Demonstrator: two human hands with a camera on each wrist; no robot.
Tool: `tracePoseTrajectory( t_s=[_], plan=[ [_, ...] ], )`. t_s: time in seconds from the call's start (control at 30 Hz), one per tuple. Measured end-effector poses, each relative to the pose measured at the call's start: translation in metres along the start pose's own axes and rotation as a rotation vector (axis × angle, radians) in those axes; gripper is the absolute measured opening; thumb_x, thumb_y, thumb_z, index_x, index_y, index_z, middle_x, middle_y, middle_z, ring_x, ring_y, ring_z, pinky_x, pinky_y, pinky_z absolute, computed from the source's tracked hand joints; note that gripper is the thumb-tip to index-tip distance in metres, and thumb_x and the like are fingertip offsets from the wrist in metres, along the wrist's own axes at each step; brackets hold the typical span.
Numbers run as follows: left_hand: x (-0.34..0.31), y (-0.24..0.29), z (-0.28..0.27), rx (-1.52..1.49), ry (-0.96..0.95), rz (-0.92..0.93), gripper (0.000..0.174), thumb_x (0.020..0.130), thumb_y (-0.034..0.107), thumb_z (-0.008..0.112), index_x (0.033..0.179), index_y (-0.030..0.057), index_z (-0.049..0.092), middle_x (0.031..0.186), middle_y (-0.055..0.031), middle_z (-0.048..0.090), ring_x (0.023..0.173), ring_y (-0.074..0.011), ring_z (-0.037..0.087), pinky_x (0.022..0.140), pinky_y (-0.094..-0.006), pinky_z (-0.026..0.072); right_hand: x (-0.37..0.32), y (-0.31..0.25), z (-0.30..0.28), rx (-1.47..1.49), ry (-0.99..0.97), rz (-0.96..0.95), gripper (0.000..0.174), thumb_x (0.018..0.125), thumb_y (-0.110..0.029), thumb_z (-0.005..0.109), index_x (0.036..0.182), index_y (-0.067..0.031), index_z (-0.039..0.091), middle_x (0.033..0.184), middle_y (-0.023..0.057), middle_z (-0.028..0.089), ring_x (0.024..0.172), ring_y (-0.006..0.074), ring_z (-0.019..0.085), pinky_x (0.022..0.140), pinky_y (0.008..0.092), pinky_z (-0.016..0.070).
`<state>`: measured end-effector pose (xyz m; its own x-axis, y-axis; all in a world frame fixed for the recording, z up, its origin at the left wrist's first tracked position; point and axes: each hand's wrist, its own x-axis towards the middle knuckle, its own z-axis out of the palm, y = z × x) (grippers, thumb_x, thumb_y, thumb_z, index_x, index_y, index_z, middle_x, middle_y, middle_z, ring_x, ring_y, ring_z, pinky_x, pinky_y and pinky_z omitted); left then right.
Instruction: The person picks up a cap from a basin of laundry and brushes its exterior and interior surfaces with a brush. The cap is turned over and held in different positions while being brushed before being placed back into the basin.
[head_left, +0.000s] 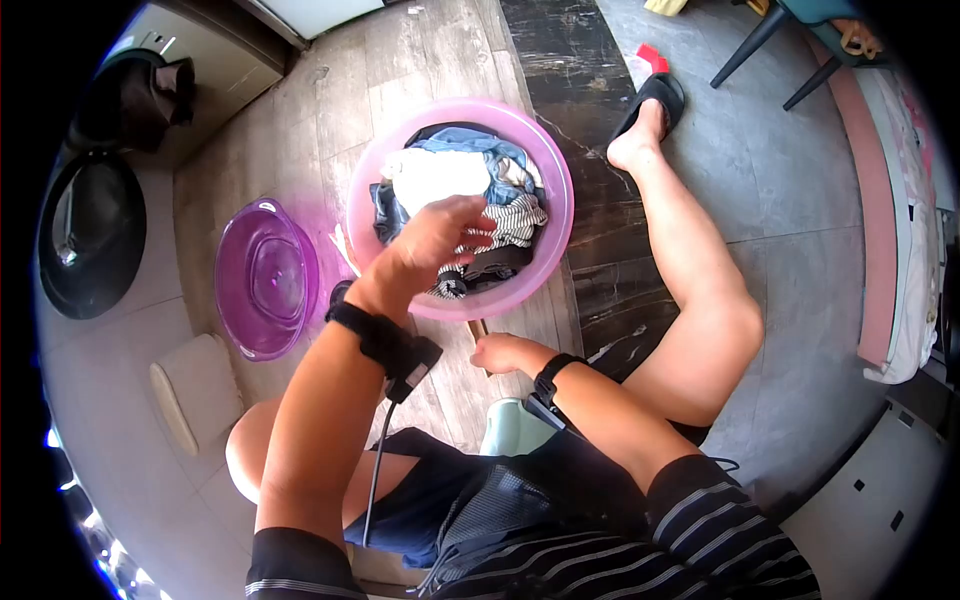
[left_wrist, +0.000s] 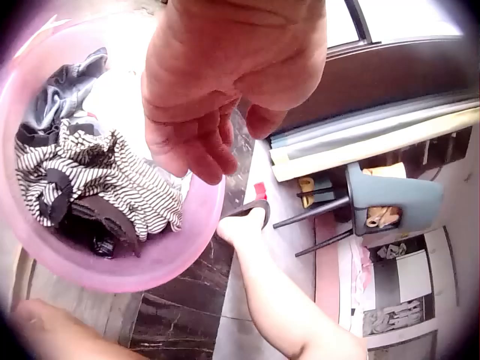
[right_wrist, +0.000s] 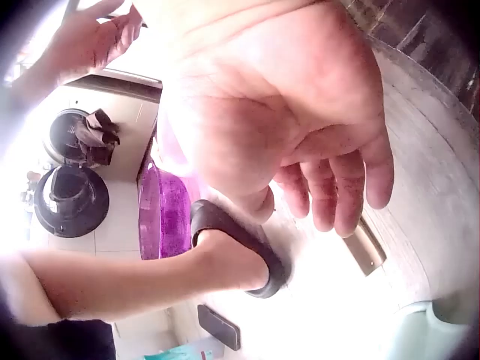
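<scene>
A large pink basin (head_left: 562, 190) on the floor holds a heap of clothes: a white piece (head_left: 435, 178), a blue denim-like piece (head_left: 465, 142) and a black-and-white striped garment (left_wrist: 124, 176). Over the clothes hangs my left hand (head_left: 440, 238), fingers loosely bent, with nothing in them. My right hand (head_left: 510, 354) is low in front of the basin. Its palm and relaxed fingers show in the right wrist view, holding nothing. Close by its fingertips lies a narrow flat brown piece (right_wrist: 366, 247), partly hidden behind them.
An empty purple basin (head_left: 232, 290) stands left of the pink one. A pale green container (head_left: 510, 428) sits between the legs. A phone-like dark slab (right_wrist: 219, 327) lies on the floor near a slippered foot. A blue-green chair (left_wrist: 397, 201) stands farther off.
</scene>
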<state>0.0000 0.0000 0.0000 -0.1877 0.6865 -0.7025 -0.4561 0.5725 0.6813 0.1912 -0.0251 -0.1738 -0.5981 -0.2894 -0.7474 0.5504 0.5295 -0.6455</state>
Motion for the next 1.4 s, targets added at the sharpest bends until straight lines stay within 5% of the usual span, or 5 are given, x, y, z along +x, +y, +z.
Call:
tracePoseTrajectory(
  t_s=[0.3, 0.37, 0.67, 1.2, 1.4],
  plan=[
    [0.074, -0.113, -0.007, 0.9, 0.123, 0.435, 0.021, 0.083, 0.02, 0.06, 0.099, 0.0102, 0.07, 0.1, -0.0202, 0.065, 0.092, -0.0377, 0.064, 0.085, -0.0419, 0.0504, 0.012, 0.001, 0.012, -0.044, 0.254, 0.09, 0.037, 0.087, -0.015, 0.044, 0.122, -0.0038, 0.052, 0.135, 0.0217, 0.048, 0.118, 0.0361, 0.055, 0.092, 0.0476, 0.047],
    [0.069, -0.133, -0.005, 1.008, 0.126, 0.567, 0.021, 0.081, 0.018, 0.059, 0.098, 0.015, 0.072, 0.12, -0.0207, 0.058, 0.106, -0.0387, 0.057, 0.092, -0.0449, 0.0466, 0.041, 0.02, 0.054, -0.132, 0.61, 0.008, 0.029, 0.09, -0.023, 0.043, 0.104, -0.008, 0.064, 0.12, 0.0175, 0.06, 0.091, 0.0339, 0.066, 0.076, 0.0492, 0.0513],
    [0.043, -0.124, 0.015, 1.5, 0.096, 0.435, 0.026, 0.083, 0.02, 0.055, 0.104, 0.0168, 0.069, 0.138, -0.0124, 0.048, 0.123, -0.03, 0.047, 0.1, -0.052, 0.0369, 0.066, 0.024, 0.081, -0.275, 0.856, 0.182, 0.032, 0.085, -0.022, 0.053, 0.108, -0.005, 0.066, 0.111, 0.0158, 0.064, 0.107, 0.0329, 0.058, 0.091, 0.0702, 0.0357],
    [0.037, -0.088, -0.011, 1.313, 0.488, 0.73, 0.013, 0.08, 0.005, 0.051, 0.089, 0.0122, 0.057, 0.085, -0.0074, 0.061, 0.078, -0.0301, 0.062, 0.066, -0.0424, 0.0519, -0.063, -0.062, -0.069, -0.011, -0.175, 0.008, 0.024, 0.073, -0.019, 0.066, 0.081, 0.0032, 0.064, 0.074, 0.0142, 0.066, 0.067, 0.0228, 0.064, 0.058, 0.0354, 0.0514],
    [0.01, -0.048, -0.015, 1.21, 0.619, 0.611, 0.015, 0.082, 0.003, 0.049, 0.092, 0.011, 0.055, 0.087, -0.0134, 0.067, 0.08, -0.0387, 0.065, 0.068, -0.0493, 0.05, -0.133, -0.053, -0.108, 0.133, 0.018, -0.112, 0.027, 0.072, -0.019, 0.069, 0.094, -0.0047, 0.068, 0.084, 0.0087, 0.069, 0.077, 0.0198, 0.064, 0.067, 0.034, 0.0499]
  ],
)
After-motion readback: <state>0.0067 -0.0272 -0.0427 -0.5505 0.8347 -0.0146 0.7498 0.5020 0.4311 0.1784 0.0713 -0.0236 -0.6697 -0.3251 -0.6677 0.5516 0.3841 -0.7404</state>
